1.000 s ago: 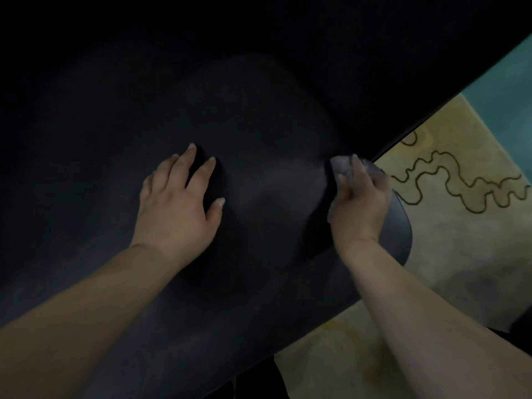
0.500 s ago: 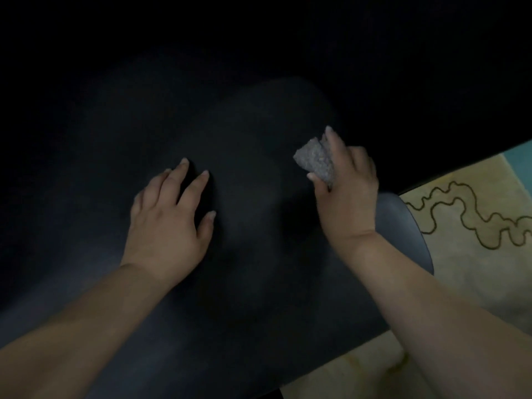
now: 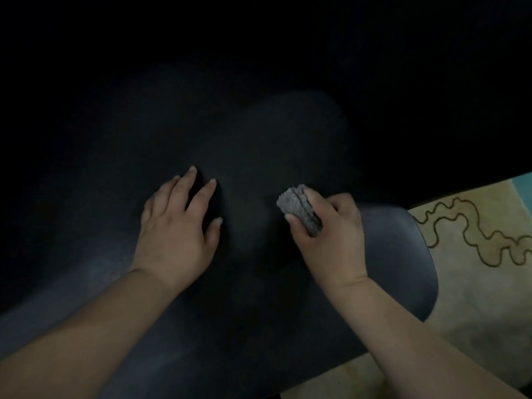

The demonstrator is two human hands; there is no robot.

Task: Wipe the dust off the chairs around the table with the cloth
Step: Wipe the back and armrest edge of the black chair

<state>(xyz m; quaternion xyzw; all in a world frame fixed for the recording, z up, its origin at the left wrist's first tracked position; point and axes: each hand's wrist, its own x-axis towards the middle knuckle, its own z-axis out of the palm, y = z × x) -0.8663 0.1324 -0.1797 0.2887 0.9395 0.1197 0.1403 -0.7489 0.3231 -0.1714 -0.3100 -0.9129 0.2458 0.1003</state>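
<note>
Dim head view, looking down onto a dark chair seat (image 3: 397,254) that fills most of the frame — smooth, matte, near-black, with a rounded edge showing on the right side where it catches a little light. The left hand (image 3: 175,228) lies palm-down on the seat left of centre, fingers straight and slightly spread, thumb out toward the middle; it holds nothing, just rests flat on the surface. The right hand (image 3: 331,234) is to its right, near the seat's right edge, grasping a bunched grey cloth (image 3: 299,210) — thumb curled under the near end of the wad, fingers wrapped over the far side, so the grip is clenched around it. The cloth has a rough, nubby texture and is folded or wadded into a thick lump sticking out from the hand toward the upper left. Whether the cloth actually touches the seat cannot be told; it sits right above or on the surface between the two hands, apart from the left hand. Both bare forearms come in from the bottom corners. At right, past the seat edge, a pale yellowish rug (image 3: 475,283) with a dark wavy line pattern, and a small teal patch at its upper right corner. The upper half of the frame is too dark to read.
</note>
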